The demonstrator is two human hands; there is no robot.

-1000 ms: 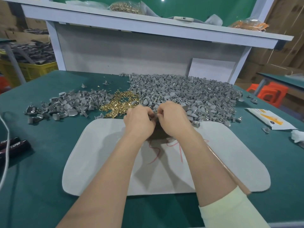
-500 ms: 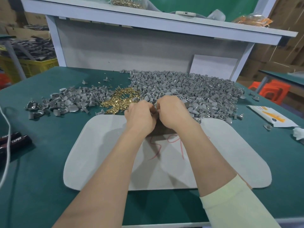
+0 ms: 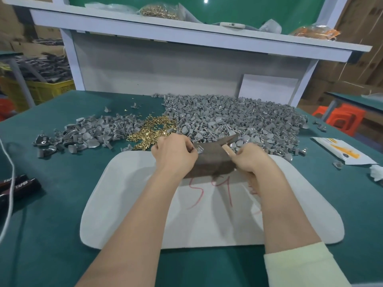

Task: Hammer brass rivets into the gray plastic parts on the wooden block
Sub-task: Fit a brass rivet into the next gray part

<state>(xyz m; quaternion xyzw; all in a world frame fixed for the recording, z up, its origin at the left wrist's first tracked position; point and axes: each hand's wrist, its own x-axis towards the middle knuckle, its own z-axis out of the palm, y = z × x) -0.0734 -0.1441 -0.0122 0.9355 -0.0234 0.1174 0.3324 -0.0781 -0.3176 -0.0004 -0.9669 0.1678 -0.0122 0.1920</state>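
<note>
the wooden block (image 3: 211, 164), dark brown and square-edged, sits on the far edge of a pale gray mat (image 3: 134, 204) in the middle of the worktop (image 3: 51, 214). at the block's upper left corner the left hand (image 3: 174, 152) has its fingers curled in, thumb and fingertips pinching a small gray plastic part (image 3: 197, 149) that shows a glint of brass. on the block's right side the right hand (image 3: 251, 160) is wrapped round the light wooden handle of a hammer (image 3: 229, 139), whose dull metal head lies over the block's far right corner.

the mat is smooth with rounded corners and has loose red scrawls on it. just beyond its far left corner lies a flat scatter of brass rivets (image 3: 153, 131), small and shiny. a large heap of gray plastic parts (image 3: 238, 119), matte and wedge-shaped, spreads toward the far right edge of the worktop; a smaller heap (image 3: 93, 133) lies toward the far left. the worktop is covered in dark green. at its left edge are a white cord (image 3: 10, 183) and black glossy handles (image 3: 20, 185); at its right edge lies a printed packet (image 3: 342, 152).
</note>
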